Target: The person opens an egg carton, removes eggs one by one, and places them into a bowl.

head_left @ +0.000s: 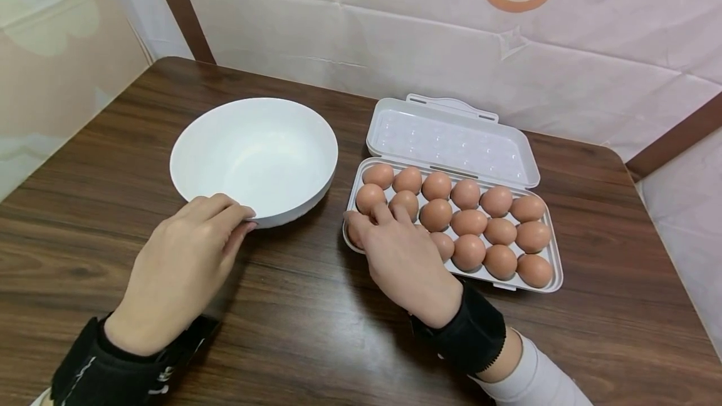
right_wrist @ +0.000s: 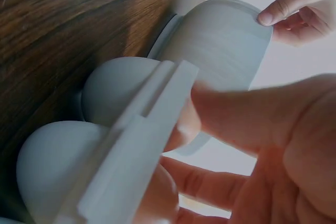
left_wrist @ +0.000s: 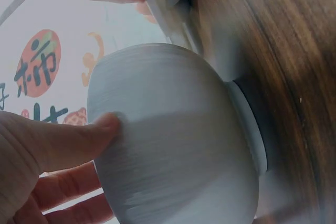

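Observation:
My left hand (head_left: 183, 262) pinches the near rim of a large white bowl (head_left: 254, 161), thumb on the outside wall and fingers over the edge. The bowl stands upright on its foot ring on the table, with nothing inside. To its right lies an egg box (head_left: 557, 262), its rows filled with brown eggs (head_left: 469, 252). My right hand (head_left: 408, 265) reaches over the box's near left corner and grips the corner egg (right_wrist: 186, 124) between thumb and fingers. That egg still sits in the tray, mostly covered by my hand in the head view.
Behind the tray, the box's clear-white lid (head_left: 451, 140) lies folded back on the dark wooden table (head_left: 304, 324). A printed cloth (head_left: 361, 36) hangs along the table's far edge.

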A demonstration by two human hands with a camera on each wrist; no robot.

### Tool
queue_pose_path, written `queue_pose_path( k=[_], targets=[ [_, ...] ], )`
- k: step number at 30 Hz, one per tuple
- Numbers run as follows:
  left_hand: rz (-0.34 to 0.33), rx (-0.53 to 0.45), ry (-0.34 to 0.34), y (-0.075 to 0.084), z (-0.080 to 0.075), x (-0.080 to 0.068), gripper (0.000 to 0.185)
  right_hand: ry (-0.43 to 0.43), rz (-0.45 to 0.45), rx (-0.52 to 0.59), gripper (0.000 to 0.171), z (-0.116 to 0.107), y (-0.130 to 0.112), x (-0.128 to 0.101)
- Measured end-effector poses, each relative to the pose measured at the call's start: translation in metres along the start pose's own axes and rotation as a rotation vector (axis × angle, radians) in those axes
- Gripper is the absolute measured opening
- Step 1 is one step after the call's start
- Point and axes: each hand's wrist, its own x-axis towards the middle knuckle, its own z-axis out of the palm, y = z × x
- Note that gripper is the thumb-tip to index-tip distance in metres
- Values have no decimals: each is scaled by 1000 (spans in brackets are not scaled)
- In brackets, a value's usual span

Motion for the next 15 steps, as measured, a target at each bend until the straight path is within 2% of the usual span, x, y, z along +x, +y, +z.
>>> queue_pose_path(
  k=[4, 8, 15],
  targets=[
    [9, 10, 15, 0, 1, 1, 12, -38, 41, 35, 17, -1, 1, 1],
    [12, 16, 25, 0, 1, 1, 12, -27, 59, 62, 18, 1, 2, 4],
    [9, 27, 31, 2, 1, -2, 13, 37, -21, 113, 20, 4, 7, 6]
  ],
)
